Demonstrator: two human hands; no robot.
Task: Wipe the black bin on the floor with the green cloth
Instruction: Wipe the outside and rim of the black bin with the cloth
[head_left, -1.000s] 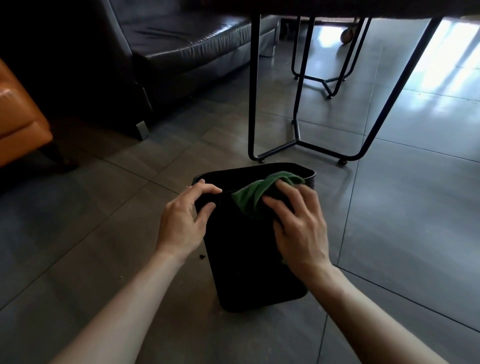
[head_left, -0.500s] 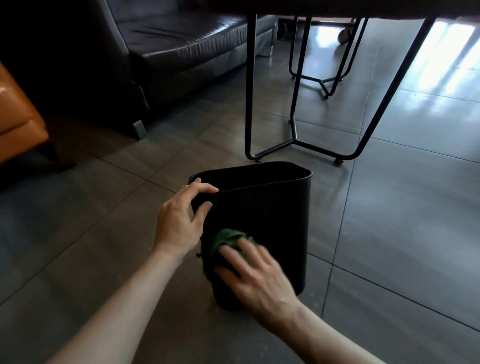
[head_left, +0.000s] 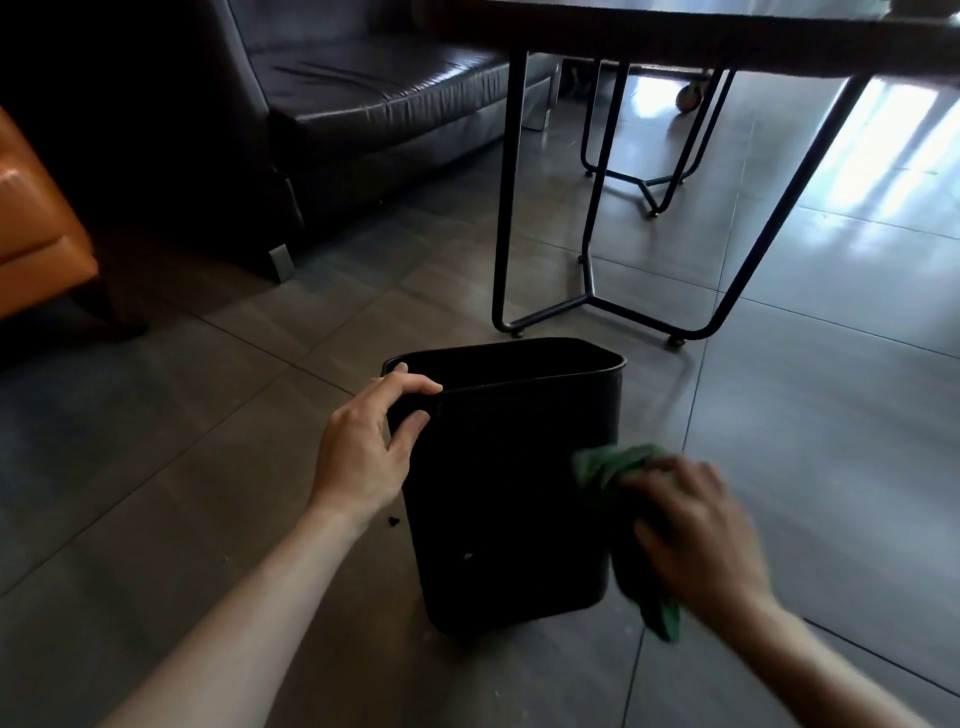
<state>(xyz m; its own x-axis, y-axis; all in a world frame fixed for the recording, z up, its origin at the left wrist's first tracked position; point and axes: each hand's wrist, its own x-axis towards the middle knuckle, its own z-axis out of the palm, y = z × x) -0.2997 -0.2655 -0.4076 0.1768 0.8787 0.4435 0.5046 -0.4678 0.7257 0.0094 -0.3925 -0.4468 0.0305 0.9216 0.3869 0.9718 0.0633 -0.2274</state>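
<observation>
A black bin (head_left: 498, 483) stands upright on the grey tiled floor, open at the top. My left hand (head_left: 366, 447) grips its near left rim, fingers hooked over the edge. My right hand (head_left: 696, 535) is closed on the bunched green cloth (head_left: 618, 467) and presses it against the bin's right side, low down. A tail of the cloth hangs below my palm. The right hand is blurred with motion.
A dark table on black metal legs (head_left: 504, 208) stands just beyond the bin. A black leather sofa (head_left: 363, 104) sits at the back left and an orange seat (head_left: 36, 249) at the far left. Small dark crumbs (head_left: 394, 519) lie by the bin's left base.
My right hand has carried the cloth from the bin's top rim down the near face, then across to the right side. The left hand has stayed on the rim.
</observation>
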